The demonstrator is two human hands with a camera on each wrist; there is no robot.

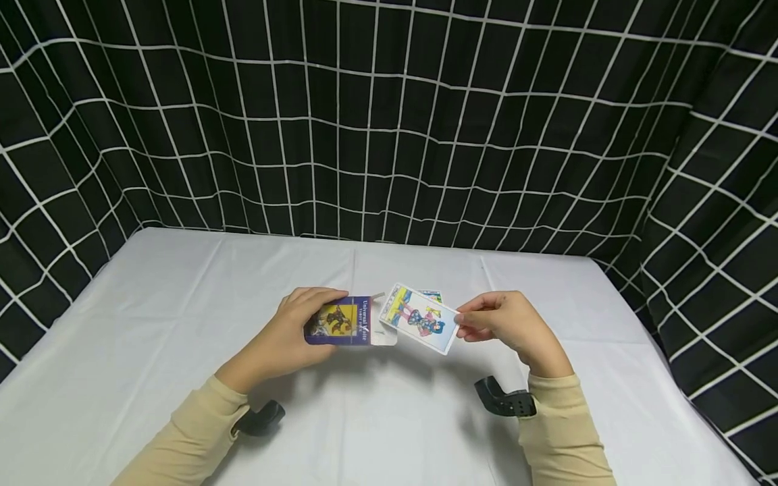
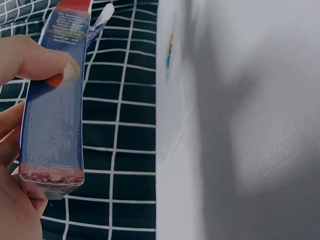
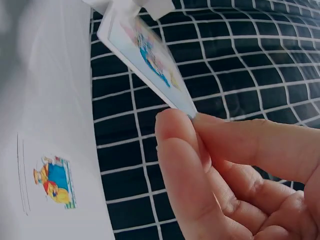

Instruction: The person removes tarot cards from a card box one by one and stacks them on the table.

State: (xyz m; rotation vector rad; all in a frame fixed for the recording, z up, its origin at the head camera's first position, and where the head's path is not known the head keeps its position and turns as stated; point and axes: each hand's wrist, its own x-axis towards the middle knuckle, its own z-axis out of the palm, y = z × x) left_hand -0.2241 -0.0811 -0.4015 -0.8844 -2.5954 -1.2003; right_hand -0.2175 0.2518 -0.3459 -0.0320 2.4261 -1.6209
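Observation:
My left hand (image 1: pixel 300 327) grips a blue tarot card box (image 1: pixel 337 322) above the table, its thumb (image 2: pixel 60 67) on one narrow side. The box's end facing right is open, with a white flap (image 1: pixel 383 335) sticking out. Between thumb and fingertips, my right hand (image 1: pixel 501 324) pinches a tarot card (image 1: pixel 419 318) by its right end. The card is tilted, picture side up, and its far end overlaps the flap by the box mouth; whether they touch I cannot tell. Another picture card (image 3: pixel 54 182) lies on the table, mostly hidden behind the held card in the head view.
A white cloth covers the table (image 1: pixel 389 418). Black curtains with a white grid (image 1: pixel 377 121) hang behind it and at both sides. Dark wrist mounts (image 1: pixel 504 398) sit on both forearms, over beige sleeves.

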